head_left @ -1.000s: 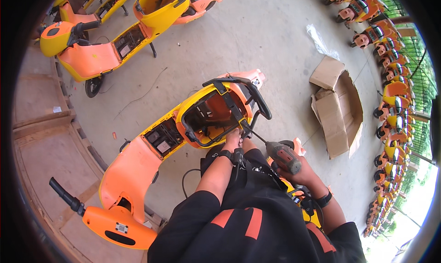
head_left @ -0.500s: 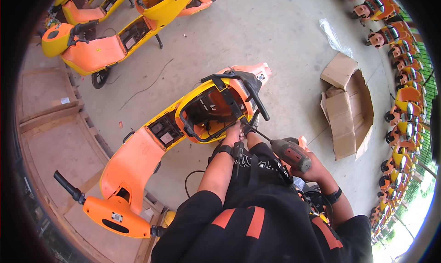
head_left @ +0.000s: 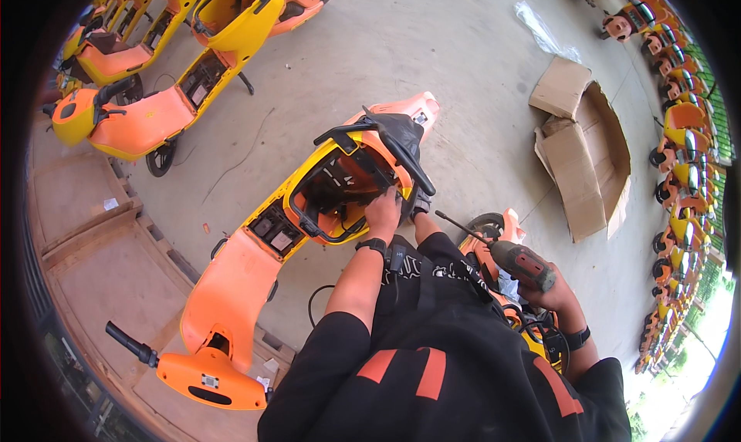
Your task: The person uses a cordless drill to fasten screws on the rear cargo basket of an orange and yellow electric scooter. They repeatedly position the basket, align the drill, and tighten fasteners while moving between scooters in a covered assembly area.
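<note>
Fingers of the right hand (head_left: 554, 292) wrap the dark-grey, long-shafted power driver (head_left: 526, 265), now withdrawn from the orange-and-yellow plastic scooter (head_left: 235, 280), centre-left, so driving seems paused; the left hand's (head_left: 382, 213) finger closure I cannot tell.

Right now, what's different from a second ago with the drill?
The drill moved back to the right with the right hand, so its long bit now stands clear of the scooter in front. The left hand shifted slightly forward there. The drill is still held; that scooter and the cardboard box stayed put.
</note>
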Motion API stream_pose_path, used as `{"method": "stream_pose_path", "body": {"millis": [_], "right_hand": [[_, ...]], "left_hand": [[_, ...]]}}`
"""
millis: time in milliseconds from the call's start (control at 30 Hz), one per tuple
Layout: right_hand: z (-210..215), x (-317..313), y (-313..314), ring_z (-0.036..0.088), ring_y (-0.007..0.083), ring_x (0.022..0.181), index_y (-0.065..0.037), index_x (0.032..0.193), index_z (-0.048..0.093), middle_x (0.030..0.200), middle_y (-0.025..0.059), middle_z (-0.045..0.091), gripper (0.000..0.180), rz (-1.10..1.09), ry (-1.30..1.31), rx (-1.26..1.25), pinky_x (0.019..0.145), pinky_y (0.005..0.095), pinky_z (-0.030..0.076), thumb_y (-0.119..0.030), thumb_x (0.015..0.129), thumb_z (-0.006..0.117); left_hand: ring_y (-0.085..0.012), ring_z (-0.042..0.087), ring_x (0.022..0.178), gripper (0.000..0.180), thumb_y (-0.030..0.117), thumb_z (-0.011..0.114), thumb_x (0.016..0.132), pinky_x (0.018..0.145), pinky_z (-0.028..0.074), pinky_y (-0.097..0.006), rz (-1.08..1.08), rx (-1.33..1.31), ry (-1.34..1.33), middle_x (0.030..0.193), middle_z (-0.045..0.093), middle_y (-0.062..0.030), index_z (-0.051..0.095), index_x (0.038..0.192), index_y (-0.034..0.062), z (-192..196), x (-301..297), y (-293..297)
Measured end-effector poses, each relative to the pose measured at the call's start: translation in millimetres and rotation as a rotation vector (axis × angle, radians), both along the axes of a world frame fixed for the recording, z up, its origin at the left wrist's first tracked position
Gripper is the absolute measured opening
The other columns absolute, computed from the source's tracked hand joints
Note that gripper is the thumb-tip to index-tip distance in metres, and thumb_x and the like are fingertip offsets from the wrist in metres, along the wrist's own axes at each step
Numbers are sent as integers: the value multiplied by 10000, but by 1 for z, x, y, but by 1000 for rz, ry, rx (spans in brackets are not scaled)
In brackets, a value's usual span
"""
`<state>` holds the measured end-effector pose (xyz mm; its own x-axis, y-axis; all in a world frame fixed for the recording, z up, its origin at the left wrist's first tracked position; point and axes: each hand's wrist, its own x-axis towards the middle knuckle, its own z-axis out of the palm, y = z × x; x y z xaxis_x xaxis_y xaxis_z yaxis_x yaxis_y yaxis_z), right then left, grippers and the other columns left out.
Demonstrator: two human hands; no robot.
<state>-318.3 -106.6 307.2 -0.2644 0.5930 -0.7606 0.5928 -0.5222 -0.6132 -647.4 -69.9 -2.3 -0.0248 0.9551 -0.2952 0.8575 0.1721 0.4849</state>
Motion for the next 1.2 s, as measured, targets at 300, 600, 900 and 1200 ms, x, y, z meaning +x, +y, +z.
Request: {"method": "stream_pose_path", "body": {"millis": [300, 600, 900, 1200], "right_hand": [[-13, 19, -45, 597, 114, 843, -24, 1174, 617, 922, 19, 673, 485, -274, -113, -11, 817, 283, 493, -52, 701, 719], [-26, 15, -50, 603, 128, 786, -15, 1146, 621, 893, 35, 665, 447, -370, -68, -17, 752, 294, 509, -72, 709, 697], [-75, 29, -61, 611, 134, 723, -16, 1240, 587, 891, 52, 651, 556, -535, -15, -48, 670, 302, 521, -34, 688, 646], [-96, 49, -91, 628, 141, 698, -15, 1240, 579, 880, 57, 648, 536, -626, -54, -152, 635, 298, 529, -40, 711, 660]], "left_hand": [[-304, 684, 798, 148, 211, 646, 876, 675, 554, -405, -86, 228, 58, 877, 715, -101, 697, 953, 96, -26, 3, -13], [-257, 677, 670, 211, 237, 691, 872, 577, 537, -358, 21, 13, -253, 738, 689, -81, 695, 991, 63, 12, -8, -6], [-49, 344, 418, 300, 298, 678, 932, 376, 263, -225, 587, -885, -940, 585, 406, 64, 605, 959, 8, 33, -26, -58], [-56, 391, 485, 246, 290, 630, 957, 422, 294, -217, 565, -1024, -1176, 617, 395, 53, 579, 948, 50, 34, -10, -40]]}}
